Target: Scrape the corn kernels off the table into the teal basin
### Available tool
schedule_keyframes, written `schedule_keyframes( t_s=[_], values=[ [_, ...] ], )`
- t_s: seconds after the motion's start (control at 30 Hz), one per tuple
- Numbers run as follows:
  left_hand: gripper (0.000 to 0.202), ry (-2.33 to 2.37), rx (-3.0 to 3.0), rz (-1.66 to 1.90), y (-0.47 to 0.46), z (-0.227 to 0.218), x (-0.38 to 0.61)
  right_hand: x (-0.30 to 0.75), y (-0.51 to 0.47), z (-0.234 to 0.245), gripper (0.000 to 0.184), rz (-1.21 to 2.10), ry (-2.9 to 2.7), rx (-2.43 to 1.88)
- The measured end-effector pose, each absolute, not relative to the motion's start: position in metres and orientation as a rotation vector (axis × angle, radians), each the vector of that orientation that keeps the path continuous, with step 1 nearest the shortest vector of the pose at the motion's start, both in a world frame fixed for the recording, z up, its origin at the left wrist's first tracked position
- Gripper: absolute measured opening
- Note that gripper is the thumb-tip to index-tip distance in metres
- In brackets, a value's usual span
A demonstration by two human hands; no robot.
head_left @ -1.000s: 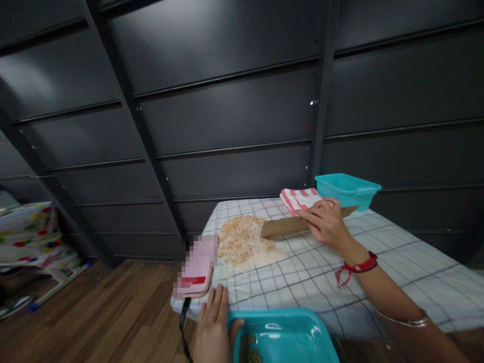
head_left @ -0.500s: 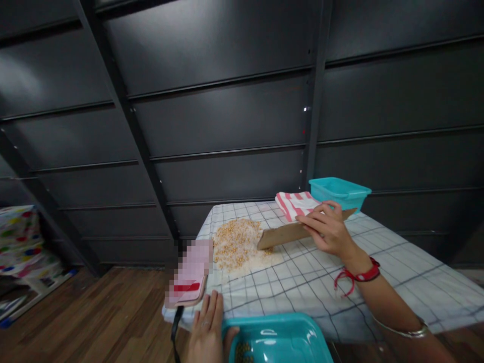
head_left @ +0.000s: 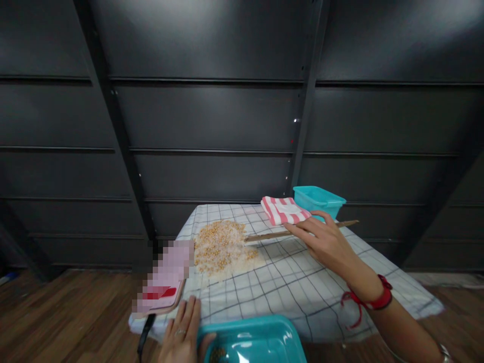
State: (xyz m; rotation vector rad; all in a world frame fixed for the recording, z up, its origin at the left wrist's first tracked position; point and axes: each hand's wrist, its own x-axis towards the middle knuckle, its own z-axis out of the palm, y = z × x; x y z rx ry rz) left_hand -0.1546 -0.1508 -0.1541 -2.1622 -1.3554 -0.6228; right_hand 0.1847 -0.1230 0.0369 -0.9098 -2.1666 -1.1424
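Observation:
My right hand (head_left: pixel 328 247) grips a strip of brown cardboard (head_left: pixel 268 235), its fingers over the upper edge. The strip is seen nearly edge-on, its left end at the right side of a spread pile of yellow beans mixed with white grains (head_left: pixel 223 242). At the near table edge, my left hand (head_left: pixel 181 330) has its fingers stretched forward on the cloth and its thumb hooked over the rim of a turquoise plastic tub (head_left: pixel 260 325). Dark green beans (head_left: pixel 218 354) lie in the tub's left corner; its near part is cut off by the frame.
A checked white cloth (head_left: pixel 287 282) covers the table. A folded pink-striped cloth (head_left: pixel 283 209) and a second turquoise tub (head_left: pixel 319 199) stand at the back. Left of the pile lies a pink phone (head_left: pixel 166 275), partly pixelated, with a black strap (head_left: pixel 145 333). A dark panelled wall (head_left: pixel 212 174) rises behind.
The cardboard has turned from showing its broad face to nearly edge-on, its left end lifted off the pile's lower right part. My view has shifted; the left hand keeps its place by the tub.

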Motion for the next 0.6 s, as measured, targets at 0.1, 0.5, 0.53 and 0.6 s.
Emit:
schedule_keyframes(
  t_s=[0.1,0.5,0.53,0.6],
  values=[
    [0.041,-1.380,-2.152,-0.623,-0.152,-0.153,-0.153,0.187,-0.117,0.033,0.040,-1.143,-2.165,-0.915],
    [0.042,-1.497,-2.191,-0.686,-0.158,-0.141,-0.147,0.184,-0.133,0.020,0.037,-1.064,-2.194,-0.944],
    [0.042,-1.498,-2.189,-0.694,-0.158,-0.140,-0.147,0.183,-0.132,0.019,0.038,-1.071,-2.185,-0.956],
    [0.042,-1.499,-2.184,-0.699,-0.159,-0.140,-0.147,0.182,-0.128,0.018,0.040,-1.091,-2.168,-0.985]
  ],
)
